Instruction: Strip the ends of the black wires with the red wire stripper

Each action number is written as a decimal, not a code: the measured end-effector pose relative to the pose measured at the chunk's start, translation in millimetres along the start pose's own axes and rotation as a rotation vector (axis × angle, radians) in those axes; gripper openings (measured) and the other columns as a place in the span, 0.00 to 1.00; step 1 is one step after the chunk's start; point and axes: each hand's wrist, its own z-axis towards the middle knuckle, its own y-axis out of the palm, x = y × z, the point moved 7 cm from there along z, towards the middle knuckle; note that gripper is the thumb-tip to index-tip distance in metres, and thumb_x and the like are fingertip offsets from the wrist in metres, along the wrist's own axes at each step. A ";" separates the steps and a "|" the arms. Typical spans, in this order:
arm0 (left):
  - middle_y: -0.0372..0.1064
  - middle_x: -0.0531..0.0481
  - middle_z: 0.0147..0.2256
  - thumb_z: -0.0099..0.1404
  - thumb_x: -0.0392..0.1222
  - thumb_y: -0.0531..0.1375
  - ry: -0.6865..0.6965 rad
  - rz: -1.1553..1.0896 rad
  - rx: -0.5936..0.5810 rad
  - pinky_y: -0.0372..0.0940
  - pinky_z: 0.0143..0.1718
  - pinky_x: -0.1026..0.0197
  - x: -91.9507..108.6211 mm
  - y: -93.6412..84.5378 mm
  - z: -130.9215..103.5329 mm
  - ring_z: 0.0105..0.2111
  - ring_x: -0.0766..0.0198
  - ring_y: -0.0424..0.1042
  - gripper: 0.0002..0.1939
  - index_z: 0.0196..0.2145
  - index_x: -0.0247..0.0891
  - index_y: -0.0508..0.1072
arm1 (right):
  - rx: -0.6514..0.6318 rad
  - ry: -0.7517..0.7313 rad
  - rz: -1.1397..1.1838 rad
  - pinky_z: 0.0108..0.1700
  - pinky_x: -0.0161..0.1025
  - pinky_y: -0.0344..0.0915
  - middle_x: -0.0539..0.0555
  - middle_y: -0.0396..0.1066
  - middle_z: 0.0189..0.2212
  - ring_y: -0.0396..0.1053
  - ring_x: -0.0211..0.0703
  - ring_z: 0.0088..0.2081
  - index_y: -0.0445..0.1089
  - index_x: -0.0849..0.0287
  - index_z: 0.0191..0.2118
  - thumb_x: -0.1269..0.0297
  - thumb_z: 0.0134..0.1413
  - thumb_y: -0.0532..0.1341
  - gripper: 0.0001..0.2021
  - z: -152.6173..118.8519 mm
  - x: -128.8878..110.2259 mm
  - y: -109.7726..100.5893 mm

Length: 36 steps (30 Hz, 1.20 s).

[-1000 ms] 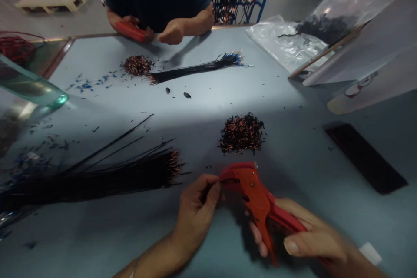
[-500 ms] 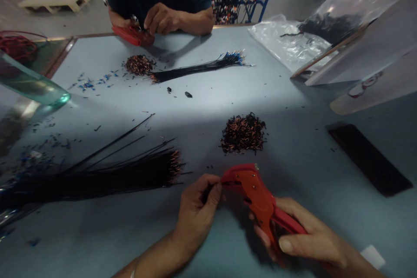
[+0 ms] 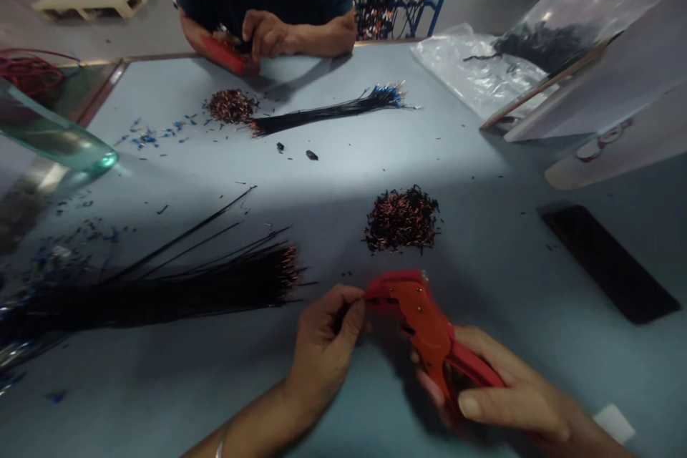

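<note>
My right hand (image 3: 499, 386) is wrapped round the handles of a red and orange wire stripper (image 3: 424, 322), its head pointing left. At the jaws of the stripper, my left hand (image 3: 327, 343) is closed in a pinch between thumb and forefinger. Whatever lies in that pinch is hidden by the fingers. Left of it lies a thick bundle of black wires (image 3: 215, 293) with bare copper ends facing right. Just beyond the stripper is a heap of short copper and black offcuts (image 3: 402, 220).
Across the table a person (image 3: 262, 0) holds another red tool (image 3: 222, 54). Near them lie a second offcut heap (image 3: 230, 106) and a smaller wire bundle (image 3: 327, 111). A dark phone (image 3: 612, 261) lies at right, a green-tinted bottle (image 3: 59, 136) at left, plastic bags (image 3: 477, 71) at back right.
The co-worker's red tool has tilted and shifted slightly. My two hands and the wire stripper stay almost where they were.
</note>
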 end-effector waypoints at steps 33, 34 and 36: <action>0.59 0.57 0.19 0.63 0.44 0.59 -0.044 -0.065 0.027 0.53 0.21 0.68 0.6 -1.8 0.1 0.20 0.70 0.55 0.10 0.29 0.36 0.75 | 0.153 0.043 -0.167 0.16 0.26 0.54 0.44 0.56 0.20 0.52 0.27 0.16 0.61 0.59 0.32 0.49 0.50 0.65 0.19 5.1 7.1 9.8; 0.58 0.57 0.18 0.63 0.44 0.59 -0.050 -0.067 0.028 0.52 0.21 0.69 -0.4 -1.8 0.1 0.20 0.70 0.55 0.10 0.29 0.36 0.75 | 0.142 0.040 -0.137 0.16 0.26 0.53 0.43 0.56 0.19 0.52 0.27 0.16 0.60 0.59 0.32 0.49 0.50 0.65 0.19 6.4 9.0 10.7; 0.56 0.58 0.19 0.64 0.45 0.58 -0.060 -0.076 0.038 0.52 0.22 0.69 -2.4 -2.3 -0.3 0.20 0.71 0.54 0.11 0.29 0.36 0.73 | 0.129 0.013 -0.093 0.17 0.26 0.54 0.45 0.57 0.20 0.53 0.27 0.16 0.61 0.60 0.32 0.50 0.50 0.65 0.18 7.6 10.5 9.9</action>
